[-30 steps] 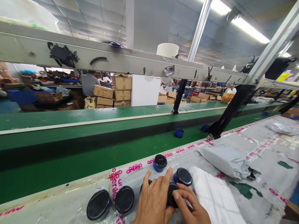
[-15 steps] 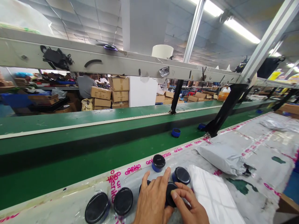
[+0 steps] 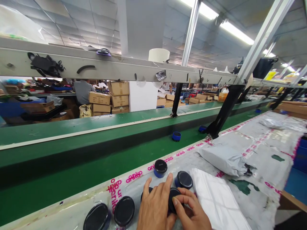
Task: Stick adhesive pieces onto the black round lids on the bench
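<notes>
Just left of the white cloth (image 3: pixel 219 201), the right hand (image 3: pixel 190 207) has thumb and fingers closed on the edge of a black-topped round piece (image 3: pixel 173 193). Farther left from the cloth lies the left hand (image 3: pixel 153 206), its fingers somewhat spread; whether it also grips, I cannot tell. A blue-sided piece (image 3: pixel 184 180) stands beside the cloth's far left corner.

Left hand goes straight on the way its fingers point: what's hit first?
Likely the black-topped blue round piece just ahead of the left hand; depth is unclear, so it might pass over.
</notes>
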Demonstrator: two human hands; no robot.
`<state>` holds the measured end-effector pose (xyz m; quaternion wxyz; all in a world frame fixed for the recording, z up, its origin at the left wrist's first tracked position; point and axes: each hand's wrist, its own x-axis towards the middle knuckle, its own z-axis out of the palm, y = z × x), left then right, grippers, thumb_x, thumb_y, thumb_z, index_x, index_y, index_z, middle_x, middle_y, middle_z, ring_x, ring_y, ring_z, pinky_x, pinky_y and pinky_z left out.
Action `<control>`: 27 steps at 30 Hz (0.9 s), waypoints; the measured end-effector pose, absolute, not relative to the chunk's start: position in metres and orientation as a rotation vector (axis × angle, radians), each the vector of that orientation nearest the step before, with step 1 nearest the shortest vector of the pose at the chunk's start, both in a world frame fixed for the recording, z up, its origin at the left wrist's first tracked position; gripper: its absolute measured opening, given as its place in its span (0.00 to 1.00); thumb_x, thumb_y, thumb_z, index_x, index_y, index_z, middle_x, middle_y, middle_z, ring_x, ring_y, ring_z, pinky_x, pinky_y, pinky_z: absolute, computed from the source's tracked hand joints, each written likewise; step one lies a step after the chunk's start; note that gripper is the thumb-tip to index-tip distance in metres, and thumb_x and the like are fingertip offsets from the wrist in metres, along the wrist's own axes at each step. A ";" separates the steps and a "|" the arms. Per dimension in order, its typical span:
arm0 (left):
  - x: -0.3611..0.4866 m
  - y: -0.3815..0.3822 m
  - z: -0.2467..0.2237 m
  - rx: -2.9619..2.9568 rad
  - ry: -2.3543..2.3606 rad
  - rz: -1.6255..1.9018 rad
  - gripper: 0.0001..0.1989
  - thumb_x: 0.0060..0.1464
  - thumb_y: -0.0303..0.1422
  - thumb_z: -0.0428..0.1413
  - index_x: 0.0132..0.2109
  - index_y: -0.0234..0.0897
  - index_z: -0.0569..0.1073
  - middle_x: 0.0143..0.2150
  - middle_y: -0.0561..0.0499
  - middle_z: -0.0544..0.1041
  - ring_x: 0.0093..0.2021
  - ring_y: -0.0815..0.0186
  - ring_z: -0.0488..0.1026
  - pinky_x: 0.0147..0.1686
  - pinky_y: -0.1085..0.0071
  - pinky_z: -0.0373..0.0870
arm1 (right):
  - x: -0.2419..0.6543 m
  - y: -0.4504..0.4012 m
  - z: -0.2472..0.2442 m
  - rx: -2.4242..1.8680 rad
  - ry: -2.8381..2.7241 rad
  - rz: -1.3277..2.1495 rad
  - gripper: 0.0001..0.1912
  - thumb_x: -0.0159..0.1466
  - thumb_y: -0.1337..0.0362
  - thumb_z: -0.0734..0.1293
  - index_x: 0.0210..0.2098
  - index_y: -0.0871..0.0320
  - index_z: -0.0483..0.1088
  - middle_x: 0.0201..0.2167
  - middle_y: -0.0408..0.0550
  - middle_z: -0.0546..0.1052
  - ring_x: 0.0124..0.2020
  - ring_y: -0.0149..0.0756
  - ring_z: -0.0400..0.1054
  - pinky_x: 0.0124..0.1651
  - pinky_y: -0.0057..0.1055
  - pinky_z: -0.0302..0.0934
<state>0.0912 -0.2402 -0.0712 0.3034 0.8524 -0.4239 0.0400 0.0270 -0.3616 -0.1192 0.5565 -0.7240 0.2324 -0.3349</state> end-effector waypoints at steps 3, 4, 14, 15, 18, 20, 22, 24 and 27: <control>0.092 -0.240 -0.073 2.261 -1.137 0.121 0.52 0.43 0.19 0.52 0.72 0.46 0.40 0.54 0.48 0.76 0.54 0.55 0.75 0.66 0.37 0.54 | 0.027 -0.362 -0.120 -1.716 0.555 -0.784 0.21 0.57 0.42 0.70 0.24 0.54 0.79 0.44 0.56 0.78 0.48 0.50 0.73 0.42 0.35 0.72; 0.092 -0.241 -0.074 2.265 -1.139 0.128 0.51 0.43 0.20 0.53 0.72 0.46 0.40 0.53 0.48 0.76 0.54 0.55 0.75 0.66 0.37 0.54 | 0.027 -0.363 -0.120 -1.716 0.556 -0.777 0.21 0.57 0.43 0.70 0.24 0.54 0.79 0.44 0.56 0.78 0.48 0.51 0.73 0.42 0.36 0.72; 0.094 -0.239 -0.073 2.256 -1.138 0.105 0.52 0.43 0.20 0.54 0.71 0.48 0.39 0.54 0.49 0.76 0.53 0.55 0.75 0.65 0.33 0.54 | 0.030 -0.360 -0.121 -1.497 0.643 -0.721 0.19 0.52 0.46 0.73 0.30 0.55 0.74 0.44 0.52 0.78 0.37 0.45 0.78 0.40 0.33 0.73; 0.094 -0.239 -0.074 2.252 -1.137 0.098 0.53 0.42 0.20 0.54 0.71 0.48 0.39 0.54 0.49 0.76 0.53 0.54 0.75 0.65 0.33 0.53 | 0.030 -0.360 -0.122 -1.488 0.652 -0.710 0.19 0.52 0.46 0.73 0.31 0.55 0.73 0.44 0.51 0.78 0.37 0.45 0.78 0.40 0.33 0.73; 0.095 -0.240 -0.075 2.248 -1.140 0.085 0.54 0.42 0.20 0.54 0.71 0.49 0.38 0.55 0.49 0.75 0.53 0.54 0.75 0.65 0.31 0.52 | 0.031 -0.363 -0.124 -1.506 0.669 -0.700 0.19 0.54 0.46 0.71 0.34 0.55 0.74 0.43 0.51 0.79 0.38 0.45 0.78 0.41 0.34 0.73; 0.095 -0.240 -0.075 2.253 -1.146 0.072 0.55 0.41 0.19 0.54 0.71 0.49 0.38 0.56 0.49 0.75 0.53 0.54 0.75 0.65 0.31 0.52 | 0.031 -0.369 -0.124 -1.539 0.663 -0.649 0.19 0.54 0.47 0.71 0.35 0.55 0.74 0.40 0.50 0.80 0.37 0.45 0.78 0.41 0.34 0.73; 0.095 -0.240 -0.075 2.259 -1.152 0.062 0.55 0.40 0.19 0.54 0.71 0.49 0.38 0.56 0.49 0.75 0.53 0.54 0.75 0.65 0.32 0.52 | 0.031 -0.376 -0.123 -1.596 0.643 -0.571 0.19 0.53 0.47 0.71 0.34 0.55 0.75 0.37 0.50 0.81 0.38 0.46 0.78 0.42 0.35 0.73; 0.095 -0.240 -0.074 2.262 -1.153 0.055 0.55 0.39 0.19 0.55 0.71 0.48 0.38 0.55 0.49 0.75 0.53 0.54 0.74 0.65 0.32 0.51 | 0.031 -0.379 -0.120 -1.646 0.639 -0.529 0.18 0.53 0.47 0.72 0.33 0.55 0.75 0.35 0.50 0.82 0.39 0.47 0.77 0.43 0.35 0.72; 0.095 -0.240 -0.073 2.261 -1.157 0.046 0.55 0.39 0.20 0.55 0.71 0.48 0.39 0.56 0.48 0.75 0.53 0.53 0.74 0.65 0.32 0.51 | 0.030 -0.374 -0.116 -1.651 0.701 -0.620 0.19 0.56 0.45 0.68 0.34 0.55 0.75 0.34 0.49 0.82 0.39 0.46 0.77 0.41 0.34 0.71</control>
